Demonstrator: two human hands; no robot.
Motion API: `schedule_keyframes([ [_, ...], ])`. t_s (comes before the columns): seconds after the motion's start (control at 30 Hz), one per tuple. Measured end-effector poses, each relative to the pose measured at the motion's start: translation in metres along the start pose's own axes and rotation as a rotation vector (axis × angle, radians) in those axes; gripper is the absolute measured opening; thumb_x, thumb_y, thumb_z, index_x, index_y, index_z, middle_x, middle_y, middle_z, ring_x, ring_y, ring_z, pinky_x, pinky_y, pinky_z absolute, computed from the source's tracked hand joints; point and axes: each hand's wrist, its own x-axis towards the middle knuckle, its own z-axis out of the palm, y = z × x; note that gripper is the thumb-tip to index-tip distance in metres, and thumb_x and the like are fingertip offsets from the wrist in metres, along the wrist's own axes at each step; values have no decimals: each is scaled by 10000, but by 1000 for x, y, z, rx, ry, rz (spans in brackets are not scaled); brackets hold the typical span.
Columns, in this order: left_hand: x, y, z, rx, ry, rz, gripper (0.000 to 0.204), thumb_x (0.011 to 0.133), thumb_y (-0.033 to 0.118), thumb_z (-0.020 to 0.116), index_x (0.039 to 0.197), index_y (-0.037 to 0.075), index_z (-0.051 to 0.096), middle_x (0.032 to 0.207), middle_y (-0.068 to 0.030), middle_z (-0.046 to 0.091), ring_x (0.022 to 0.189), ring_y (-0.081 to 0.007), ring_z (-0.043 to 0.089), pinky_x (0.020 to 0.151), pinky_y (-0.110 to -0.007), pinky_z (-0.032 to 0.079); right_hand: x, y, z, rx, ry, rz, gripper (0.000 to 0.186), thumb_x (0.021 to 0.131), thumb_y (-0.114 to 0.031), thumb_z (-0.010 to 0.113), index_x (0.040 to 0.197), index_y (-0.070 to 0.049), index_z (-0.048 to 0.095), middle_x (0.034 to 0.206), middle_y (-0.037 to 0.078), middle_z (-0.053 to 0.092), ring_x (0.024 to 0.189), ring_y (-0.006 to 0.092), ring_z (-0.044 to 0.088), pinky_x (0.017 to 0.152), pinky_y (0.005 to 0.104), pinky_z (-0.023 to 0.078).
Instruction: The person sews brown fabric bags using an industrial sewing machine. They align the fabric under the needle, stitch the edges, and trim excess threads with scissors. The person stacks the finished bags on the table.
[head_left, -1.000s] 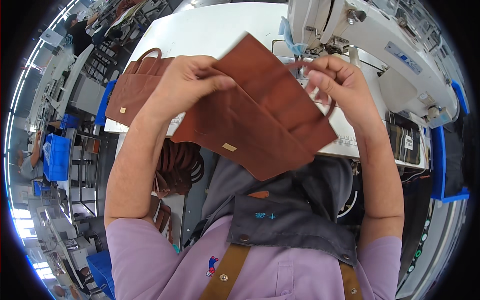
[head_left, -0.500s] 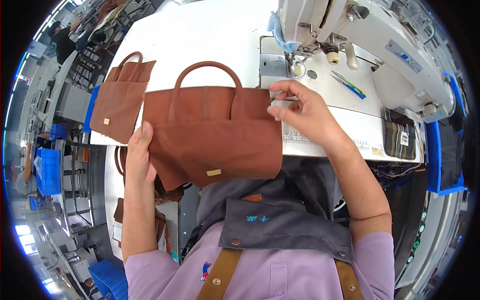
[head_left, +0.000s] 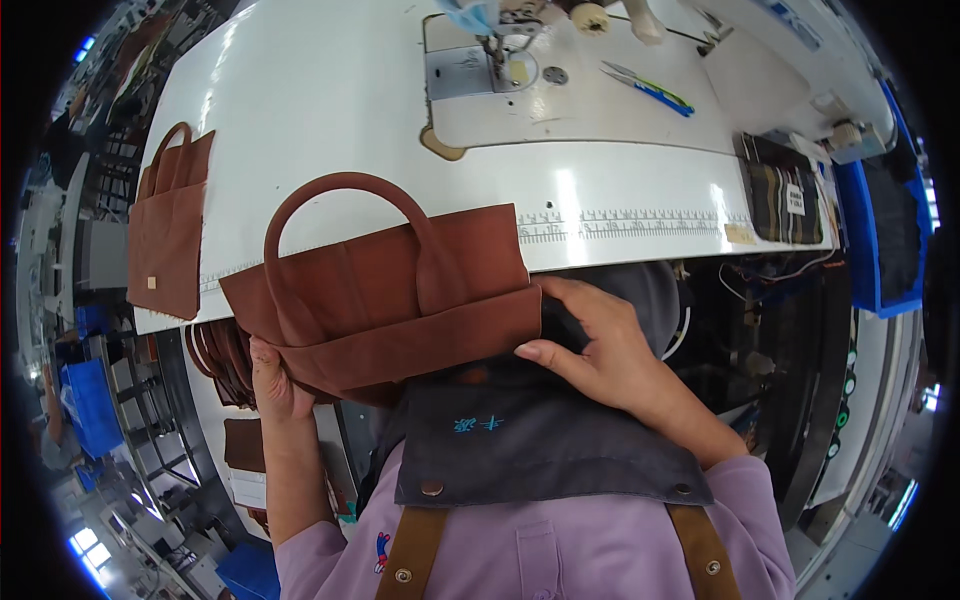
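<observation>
A brown handbag piece (head_left: 380, 285) with one arched handle is held tilted over my lap, its upper part over the table's front edge. Its lower part folds away from view. My left hand (head_left: 278, 385) grips its lower left edge, thumb in front. At the right edge, my right hand (head_left: 605, 345) has its thumb by the lower corner and its fingers partly behind the piece. A similar brown handbag piece (head_left: 168, 235), with a handle and a small gold-coloured plate, lies at the table's left end.
Beyond my hands is a sewing machine (head_left: 465, 75) on a white table (head_left: 330, 110) with a printed ruler strip. Blue-and-green thread snips (head_left: 650, 88) lie to its right. A striped dark pouch (head_left: 782, 195) sits near a blue bin (head_left: 875, 240). More brown pieces (head_left: 225, 360) are below left.
The handbag piece has come down and tilted toward me, so its gold-coloured plate no longer shows. My right hand has moved down to its right edge. The view has shifted.
</observation>
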Motion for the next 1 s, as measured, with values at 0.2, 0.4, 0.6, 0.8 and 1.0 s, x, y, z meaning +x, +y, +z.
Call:
schedule_keyframes([
  [0.2,14,-3,-9,-38,-107,-21,683,910,336,685,1469,78,391,1470,-94,491,1322,-267,511,1089,-457,472,-6,24,17,843,-43,250,248,929,-90,692,1157,8,695,1067,102,734,994,107,664,836,255,516],
  [0.4,28,21,-11,367,-415,135,520,873,249,742,1334,85,565,1313,-88,614,1248,-278,569,1081,-463,476,8,21,-14,439,42,-265,252,877,-47,735,1123,3,713,961,111,748,886,145,710,742,267,547],
  [0.6,25,-7,20,-33,-142,119,440,961,153,642,1373,68,509,1383,-98,571,1276,-241,556,1122,-423,448,2,12,-18,1056,-118,-7,252,984,-181,630,1126,18,690,1069,92,732,938,133,681,805,270,532],
  [0.8,9,-27,38,90,24,45,461,967,333,642,1348,99,531,1338,-78,594,1255,-258,559,1095,-439,441,-16,31,-1,860,-167,187,413,1033,-323,539,1115,65,653,992,59,683,884,108,594,780,275,477],
  [1.0,10,-49,57,-116,156,48,324,958,274,678,1205,67,640,1180,-26,673,1109,-129,614,992,-327,483,-39,62,2,1099,-53,260,552,1060,-380,439,1485,-39,345,1464,170,453,1345,306,471,1114,461,400],
])
